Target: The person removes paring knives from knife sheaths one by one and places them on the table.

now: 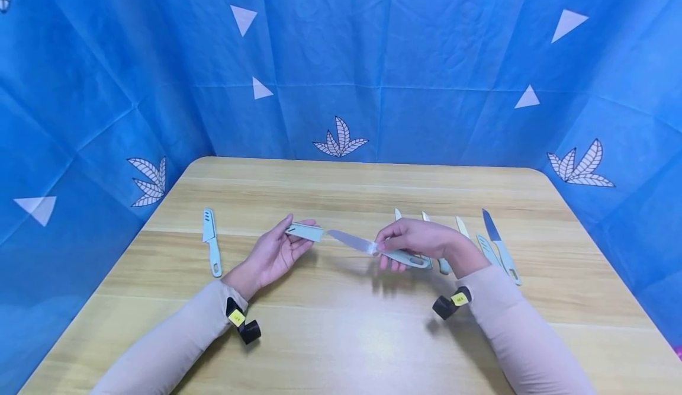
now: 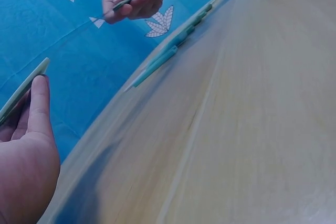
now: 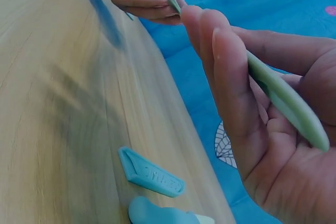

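My left hand (image 1: 277, 253) holds a pale green blade cover (image 1: 305, 231) between thumb and fingers, raised over the table. Facing it, my right hand (image 1: 407, 241) pinches a kitchen knife (image 1: 351, 241) near the base of its handle. The blade points left, its tip just short of the cover's open end and apart from it. In the right wrist view, the knife's green handle (image 3: 289, 103) lies across the palm. The left wrist view has the cover (image 2: 23, 90) pinched under the thumb.
On the wooden table (image 1: 341, 336), a covered knife (image 1: 211, 241) lies at the left. Several bare knives lie at the right, one with a dark blade (image 1: 491, 224). Beside it is a loose blade cover (image 1: 487, 249). A blue curtain (image 1: 319, 57) hangs behind.
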Demonstrator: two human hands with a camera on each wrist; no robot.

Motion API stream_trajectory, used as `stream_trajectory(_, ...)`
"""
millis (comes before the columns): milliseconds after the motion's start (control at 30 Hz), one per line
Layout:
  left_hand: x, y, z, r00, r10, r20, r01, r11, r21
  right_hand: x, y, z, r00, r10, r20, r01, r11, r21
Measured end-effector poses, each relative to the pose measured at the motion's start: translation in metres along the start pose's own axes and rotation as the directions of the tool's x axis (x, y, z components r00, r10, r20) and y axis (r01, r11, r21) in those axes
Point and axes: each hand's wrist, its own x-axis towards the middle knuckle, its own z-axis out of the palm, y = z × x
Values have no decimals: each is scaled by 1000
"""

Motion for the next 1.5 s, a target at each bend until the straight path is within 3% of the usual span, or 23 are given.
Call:
stream_trajectory(167,1,0,0,1000,4,-24,-3,1000,22,0,0,-2,999,-25,-42,25,1000,-4)
stream_trajectory(467,3,-2,1,1000,23,-13,-22,998,65,1,-6,0,993,-17,-116,23,998,51)
stream_trajectory(833,5,-2,7,995,-8,-96,18,995,101,5,-9,2,983,-21,-182,26,999,28)
stream_trajectory(1200,7,2,11,1000,-20,-13,21,992,128,9,-14,3,975,-5,-221,10,1000,22)
stream_trajectory(1500,13,4,14,999,-28,-35,34,976,213,13,-17,6,973,-10,-232,19,999,35)
